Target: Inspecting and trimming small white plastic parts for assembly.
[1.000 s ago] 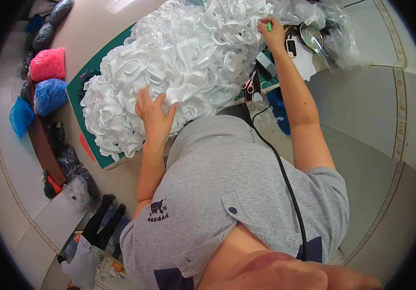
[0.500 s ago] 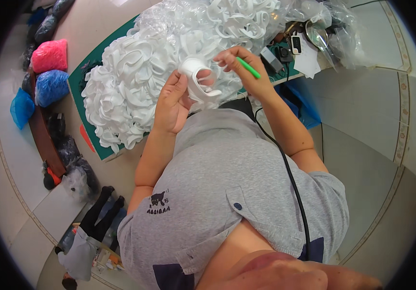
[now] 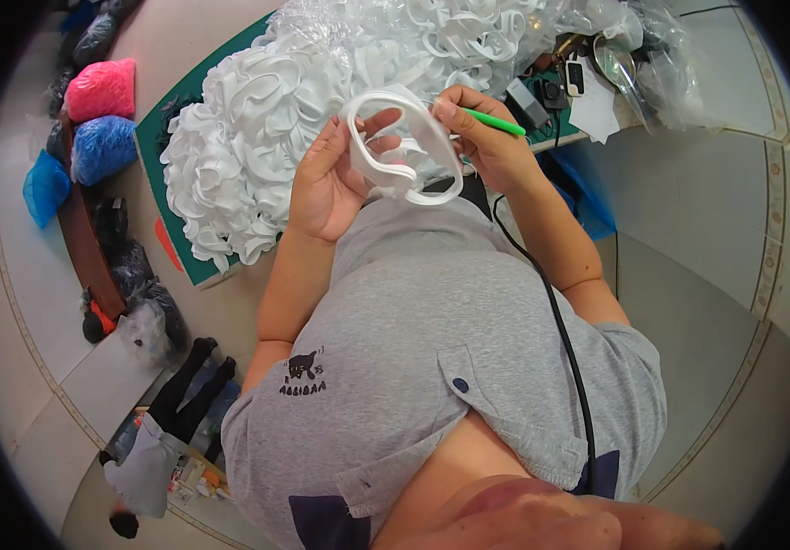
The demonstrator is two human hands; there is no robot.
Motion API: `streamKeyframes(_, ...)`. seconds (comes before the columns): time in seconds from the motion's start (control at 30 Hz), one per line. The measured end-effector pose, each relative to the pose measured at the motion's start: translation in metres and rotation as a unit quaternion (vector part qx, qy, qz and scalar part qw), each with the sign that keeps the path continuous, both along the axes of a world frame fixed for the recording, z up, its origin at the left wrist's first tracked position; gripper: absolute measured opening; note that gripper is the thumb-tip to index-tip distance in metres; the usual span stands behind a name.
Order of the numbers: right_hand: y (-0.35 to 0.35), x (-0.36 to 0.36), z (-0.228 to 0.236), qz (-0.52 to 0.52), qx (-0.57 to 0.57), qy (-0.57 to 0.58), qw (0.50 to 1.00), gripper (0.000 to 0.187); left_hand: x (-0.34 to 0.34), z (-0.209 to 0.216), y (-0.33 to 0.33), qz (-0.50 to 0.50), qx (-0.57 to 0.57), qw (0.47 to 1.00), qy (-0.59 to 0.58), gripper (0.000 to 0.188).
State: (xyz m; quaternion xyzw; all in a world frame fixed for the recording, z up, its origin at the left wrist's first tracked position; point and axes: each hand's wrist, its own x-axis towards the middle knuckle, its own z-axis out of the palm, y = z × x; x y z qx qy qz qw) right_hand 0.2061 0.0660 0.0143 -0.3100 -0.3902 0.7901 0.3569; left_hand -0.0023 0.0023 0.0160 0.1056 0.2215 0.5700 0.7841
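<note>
Between my two hands a white looped band (image 3: 384, 174) is spread wide, its middle standing off as a rounded opening. My left hand (image 3: 324, 191) pinches its left side, with some fingers showing through the loop. With thumb and fingers, my right hand (image 3: 497, 158) grips the band's upper right side. A slim bright green tool (image 3: 497, 122), like a pen or small cutter handle, sticks out of the same hand to the right; its tip is hidden. Just beyond lies a large heap of similar white curled bands (image 3: 239, 165) on a green-topped table (image 3: 152, 160).
Clear plastic wrap (image 3: 317, 46) lies across the heap's far side. At the table's right are a grey box-shaped device (image 3: 525, 105), a small white device (image 3: 575, 78) and paper (image 3: 594, 117). Pink (image 3: 101, 90) and blue bags (image 3: 103, 149) stand left. Another person (image 3: 152, 458) is at lower left.
My right hand has closed onto the band, which it was apart from before. The loop is now turned and pulled open wider between both hands. The green tool has tilted flatter.
</note>
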Motion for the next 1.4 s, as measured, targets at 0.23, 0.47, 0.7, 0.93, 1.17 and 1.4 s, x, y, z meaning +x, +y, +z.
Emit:
streamKeyframes(0.23, -0.004, -0.003, 0.008, -0.004, -0.003, 0.018, 1.0, 0.019, -0.005, -0.005, -0.002, -0.002, -0.015, 0.998, -0.061, 0.025)
streamKeyframes(0.47, -0.005, -0.005, 0.006, -0.008, 0.0, 0.025, 1.0, 0.018, -0.006, 0.0, -0.003, 0.012, -0.033, 0.997, -0.075, 0.025)
streamKeyframes(0.7, -0.007, -0.004, 0.006, -0.038, 0.07, -0.058, 0.995, 0.02, -0.006, 0.007, -0.003, 0.01, -0.005, 0.998, -0.069, 0.027)
streamKeyframes(0.93, -0.006, -0.004, 0.003, -0.043, 0.081, -0.08, 0.993, 0.019, -0.004, 0.013, -0.003, 0.012, -0.006, 0.998, -0.06, 0.027)
streamKeyframes(1.17, -0.008, 0.001, 0.007, -0.008, 0.048, -0.033, 0.998, 0.017, -0.006, 0.002, -0.002, -0.007, 0.026, 0.995, -0.098, 0.025)
streamKeyframes(1.4, -0.009, 0.0, 0.012, 0.031, -0.096, 0.096, 0.99, 0.017, -0.011, -0.014, 0.0, -0.018, -0.088, 0.968, -0.236, 0.026)
